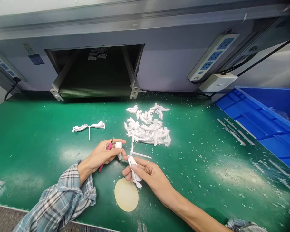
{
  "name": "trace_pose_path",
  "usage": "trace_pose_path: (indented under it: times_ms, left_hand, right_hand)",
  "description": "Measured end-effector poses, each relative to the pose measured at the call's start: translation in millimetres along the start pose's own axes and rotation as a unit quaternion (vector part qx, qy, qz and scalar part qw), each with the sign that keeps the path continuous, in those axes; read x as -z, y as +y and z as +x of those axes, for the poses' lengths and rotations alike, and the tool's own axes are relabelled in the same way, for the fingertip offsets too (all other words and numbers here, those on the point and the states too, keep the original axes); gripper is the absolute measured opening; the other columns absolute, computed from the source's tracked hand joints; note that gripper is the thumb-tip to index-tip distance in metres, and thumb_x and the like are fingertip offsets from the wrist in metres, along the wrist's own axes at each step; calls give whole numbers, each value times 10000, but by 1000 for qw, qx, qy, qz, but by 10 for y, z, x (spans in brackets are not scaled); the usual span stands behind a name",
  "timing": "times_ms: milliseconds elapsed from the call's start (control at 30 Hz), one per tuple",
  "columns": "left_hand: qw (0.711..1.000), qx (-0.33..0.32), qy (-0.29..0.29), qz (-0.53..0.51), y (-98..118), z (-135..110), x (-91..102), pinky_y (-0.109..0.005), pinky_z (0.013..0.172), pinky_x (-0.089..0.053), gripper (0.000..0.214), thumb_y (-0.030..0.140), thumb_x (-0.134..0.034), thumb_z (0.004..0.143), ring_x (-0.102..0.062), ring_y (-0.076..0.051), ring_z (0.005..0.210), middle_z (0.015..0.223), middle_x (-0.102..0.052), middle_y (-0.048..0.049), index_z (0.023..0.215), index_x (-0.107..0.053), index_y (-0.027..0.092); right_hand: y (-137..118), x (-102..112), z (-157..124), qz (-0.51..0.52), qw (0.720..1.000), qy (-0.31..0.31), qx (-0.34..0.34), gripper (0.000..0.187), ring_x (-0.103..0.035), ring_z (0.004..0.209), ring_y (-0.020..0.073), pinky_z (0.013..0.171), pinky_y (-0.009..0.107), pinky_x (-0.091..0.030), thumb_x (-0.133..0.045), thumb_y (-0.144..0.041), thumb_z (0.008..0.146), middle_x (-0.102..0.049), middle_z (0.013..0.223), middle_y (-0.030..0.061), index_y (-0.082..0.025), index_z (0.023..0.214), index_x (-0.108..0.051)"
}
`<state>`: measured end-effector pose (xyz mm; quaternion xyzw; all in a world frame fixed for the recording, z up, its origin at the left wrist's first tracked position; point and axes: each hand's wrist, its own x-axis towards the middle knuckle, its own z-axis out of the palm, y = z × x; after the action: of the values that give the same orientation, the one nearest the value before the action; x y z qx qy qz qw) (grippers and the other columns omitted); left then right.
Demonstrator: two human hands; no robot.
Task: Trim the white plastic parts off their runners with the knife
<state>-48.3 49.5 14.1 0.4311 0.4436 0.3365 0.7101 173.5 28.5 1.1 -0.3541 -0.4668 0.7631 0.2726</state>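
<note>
Glossy white plastic parts [147,129] on a smooth, shiny green mat [38,145], blue plastic bin [263,119].

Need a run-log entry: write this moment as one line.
left hand: grips pink tool, white piece | right hand: grips white sprue part | behind: pile of white parts

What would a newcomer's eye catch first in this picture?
First, the two hands low in the middle: the left hand grips a pink tool, the right hand a white plastic part. Just behind them a pile of white parts lies on the green table; a blue bin stands at right.
</note>
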Motion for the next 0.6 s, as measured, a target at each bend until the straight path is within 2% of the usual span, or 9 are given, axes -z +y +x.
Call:
trace_pose_path:
  times_ms: [133,233,433,533,600]
  left_hand:
    - [1000,-9,-14,-12,-36,17,22,-166,350,-83,380,493,-587,957,-165,-8,399,700,-558,41,1132,-627,158]
    - [999,-21,-13,-33,-46,-3,27,-161,334,-75,394,530,-537,971,-141,-15,380,620,-520,55,1036,-630,153]
    - [993,-57,-40,-96,0,-95,31,-152,342,-89,528,591,-461,991,-140,-11,399,724,-585,4,1188,-652,140]
    - [989,-67,-23,-130,3,-182,69,-157,345,-89,526,577,-471,990,-165,-12,406,780,-608,-21,1225,-649,142]
    - [985,-83,0,-154,-30,-367,107,-162,344,-93,480,529,-522,979,-174,-11,405,802,-625,-28,1240,-644,145]
  right_hand:
    - [22,1,-17,4,1000,25,-6,482,-661,764,164,681,278,-499,-666,-513,934,-743,880,62,-198,1299,-659]
    - [53,16,-18,-3,999,40,-8,500,-648,755,159,667,268,-486,-663,-516,936,-733,873,57,-198,1322,-648]
    - [99,36,29,-41,998,50,0,512,-643,757,161,667,253,-486,-671,-523,926,-745,881,59,-200,1322,-645]
    - [126,53,44,-59,996,65,-2,519,-645,749,164,682,249,-511,-693,-532,901,-746,877,54,-203,1300,-658]
    - [174,92,33,-85,993,78,-7,536,-655,746,175,678,247,-533,-709,-553,874,-751,879,54,-212,1285,-671]
